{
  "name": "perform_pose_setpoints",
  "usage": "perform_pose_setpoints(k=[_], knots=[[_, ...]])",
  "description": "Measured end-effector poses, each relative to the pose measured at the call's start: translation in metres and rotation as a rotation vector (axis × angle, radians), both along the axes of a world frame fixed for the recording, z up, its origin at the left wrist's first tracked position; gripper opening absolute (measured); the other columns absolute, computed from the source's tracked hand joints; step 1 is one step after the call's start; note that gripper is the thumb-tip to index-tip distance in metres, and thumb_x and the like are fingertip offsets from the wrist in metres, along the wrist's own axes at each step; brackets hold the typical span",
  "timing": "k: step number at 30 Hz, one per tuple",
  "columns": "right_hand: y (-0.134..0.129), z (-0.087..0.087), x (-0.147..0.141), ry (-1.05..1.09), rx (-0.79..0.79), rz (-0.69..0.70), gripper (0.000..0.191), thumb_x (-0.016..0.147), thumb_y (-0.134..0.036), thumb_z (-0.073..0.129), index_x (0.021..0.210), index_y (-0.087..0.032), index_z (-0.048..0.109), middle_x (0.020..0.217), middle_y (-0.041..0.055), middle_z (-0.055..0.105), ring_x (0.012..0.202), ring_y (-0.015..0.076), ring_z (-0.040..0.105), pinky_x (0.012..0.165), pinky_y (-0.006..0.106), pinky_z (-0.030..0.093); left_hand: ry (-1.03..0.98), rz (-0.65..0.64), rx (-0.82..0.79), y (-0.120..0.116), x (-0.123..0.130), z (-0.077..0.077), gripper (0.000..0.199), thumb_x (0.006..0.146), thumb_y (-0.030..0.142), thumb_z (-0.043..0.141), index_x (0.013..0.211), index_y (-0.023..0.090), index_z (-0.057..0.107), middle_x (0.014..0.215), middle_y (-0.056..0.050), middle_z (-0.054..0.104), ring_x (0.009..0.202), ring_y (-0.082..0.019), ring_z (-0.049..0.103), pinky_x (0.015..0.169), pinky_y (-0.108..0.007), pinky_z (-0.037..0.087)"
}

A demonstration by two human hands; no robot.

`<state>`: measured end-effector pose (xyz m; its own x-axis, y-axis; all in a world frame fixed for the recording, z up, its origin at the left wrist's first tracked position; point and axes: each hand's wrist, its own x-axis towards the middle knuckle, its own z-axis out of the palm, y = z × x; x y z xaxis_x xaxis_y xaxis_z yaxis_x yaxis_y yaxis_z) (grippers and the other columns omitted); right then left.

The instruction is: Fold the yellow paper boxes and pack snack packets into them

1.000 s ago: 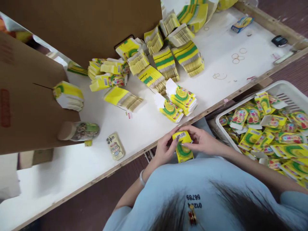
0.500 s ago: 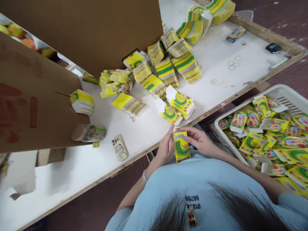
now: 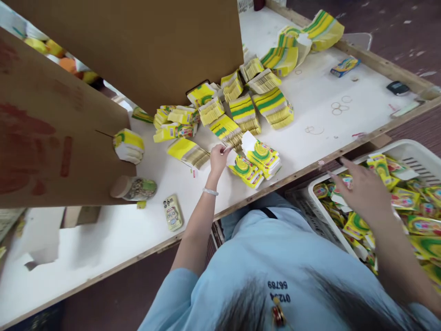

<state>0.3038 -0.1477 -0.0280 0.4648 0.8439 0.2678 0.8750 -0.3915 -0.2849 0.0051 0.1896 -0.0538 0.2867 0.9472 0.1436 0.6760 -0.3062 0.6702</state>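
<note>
My left hand (image 3: 219, 158) is at a small pile of yellow boxes with white flaps (image 3: 245, 170). Its thumb and fingers pinch a white flap at the pile's left end. Beside that pile is a second one (image 3: 262, 156), which my left hand does not touch. My right hand (image 3: 365, 191), fingers spread and holding nothing, is over the near left part of a white basket (image 3: 312, 184) full of yellow boxes (image 3: 406, 198).
Bundles of flat yellow boxes (image 3: 244, 110) cover the middle of the white table (image 3: 310, 110). Tall brown cardboard (image 3: 138, 46) rises behind. A jar (image 3: 136, 188) and a phone (image 3: 172, 212) lie at the left. Rubber bands (image 3: 339, 108) lie at the right.
The yellow box that both hands held in front of my body is no longer there. My left hand has moved forward to the pile; my right hand has moved right, over the basket, and opened.
</note>
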Motion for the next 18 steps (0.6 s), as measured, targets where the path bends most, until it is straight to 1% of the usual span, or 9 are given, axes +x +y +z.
perform_pose_setpoints(k=[2,4,7,9,12,14,16,17,18], knots=[[0.046,0.005,-0.029,0.116,0.145,0.172,0.049,0.102,-0.047,0.048,0.137,-0.015,0.061,0.116,0.0230,0.074,0.110,0.0376,0.070,0.101,0.056,0.054,-0.015,-0.028,0.045,-0.004,-0.008,0.011,0.020,0.088,0.019,0.071,0.071,0.018,0.061,0.081,-0.003,0.064,0.087,-0.019,0.060,0.085,-0.031,0.047],[0.094,0.008,-0.063,0.231,0.315,0.312,0.047,0.103,-0.044,0.047,0.139,-0.016,0.057,0.126,0.0197,0.071,0.120,0.0340,0.067,0.108,0.056,0.052,-0.038,-0.037,0.082,-0.013,-0.018,0.025,0.016,0.093,0.021,0.066,0.078,0.018,0.065,0.083,-0.003,0.066,0.086,-0.018,0.061,0.082,-0.029,0.047],[0.155,0.007,-0.119,0.385,0.476,0.521,0.052,0.102,-0.045,0.050,0.145,-0.016,0.049,0.137,0.0208,0.065,0.132,0.0335,0.059,0.114,0.057,0.047,-0.076,-0.016,0.113,-0.035,-0.032,0.048,0.025,0.102,0.033,0.054,0.084,0.019,0.063,0.067,0.002,0.056,0.063,-0.014,0.055,0.063,-0.025,0.042],[0.180,0.005,-0.151,0.477,0.492,0.582,0.054,0.101,-0.049,0.051,0.143,-0.015,0.051,0.126,0.0211,0.069,0.121,0.0345,0.064,0.107,0.056,0.052,-0.122,-0.008,0.124,-0.054,-0.039,0.063,0.034,0.104,0.045,0.050,0.083,0.020,0.060,0.060,0.005,0.048,0.053,-0.012,0.048,0.054,-0.024,0.036],[0.190,0.004,-0.179,0.656,0.472,0.624,0.047,0.100,-0.052,0.054,0.133,-0.019,0.058,0.110,0.0162,0.073,0.100,0.0302,0.070,0.091,0.046,0.059,-0.252,0.002,0.161,-0.081,-0.043,0.084,0.043,0.101,0.057,0.051,0.079,0.020,0.056,0.059,0.006,0.046,0.051,-0.010,0.045,0.052,-0.023,0.035],[0.185,0.006,-0.183,0.777,0.501,0.610,0.037,0.101,-0.052,0.053,0.122,-0.023,0.063,0.106,0.0135,0.074,0.096,0.0269,0.071,0.088,0.040,0.058,-0.365,-0.007,0.179,-0.098,-0.040,0.092,0.042,0.101,0.059,0.050,0.086,0.020,0.060,0.069,0.002,0.056,0.061,-0.012,0.054,0.059,-0.024,0.044],[0.177,0.008,-0.180,0.861,0.537,0.527,0.033,0.102,-0.052,0.050,0.110,-0.024,0.065,0.097,0.0104,0.074,0.087,0.0237,0.071,0.083,0.037,0.057,-0.469,-0.085,0.140,-0.114,-0.033,0.090,0.043,0.100,0.062,0.049,0.110,0.022,0.063,0.101,-0.007,0.069,0.091,-0.018,0.067,0.080,-0.030,0.055],[0.174,0.009,-0.178,0.889,0.534,0.483,0.034,0.102,-0.053,0.048,0.105,-0.024,0.066,0.089,0.0083,0.073,0.079,0.0219,0.069,0.078,0.035,0.056,-0.496,-0.152,0.086,-0.122,-0.028,0.085,0.050,0.099,0.064,0.050,0.124,0.023,0.060,0.122,-0.011,0.067,0.111,-0.023,0.066,0.093,-0.035,0.055],[0.172,0.010,-0.175,0.915,0.517,0.452,0.035,0.102,-0.055,0.048,0.101,-0.025,0.065,0.082,0.0061,0.071,0.071,0.0202,0.066,0.072,0.033,0.055,-0.490,-0.215,0.011,-0.129,-0.023,0.077,0.057,0.097,0.066,0.051,0.134,0.023,0.056,0.137,-0.014,0.061,0.127,-0.026,0.060,0.105,-0.040,0.052]])
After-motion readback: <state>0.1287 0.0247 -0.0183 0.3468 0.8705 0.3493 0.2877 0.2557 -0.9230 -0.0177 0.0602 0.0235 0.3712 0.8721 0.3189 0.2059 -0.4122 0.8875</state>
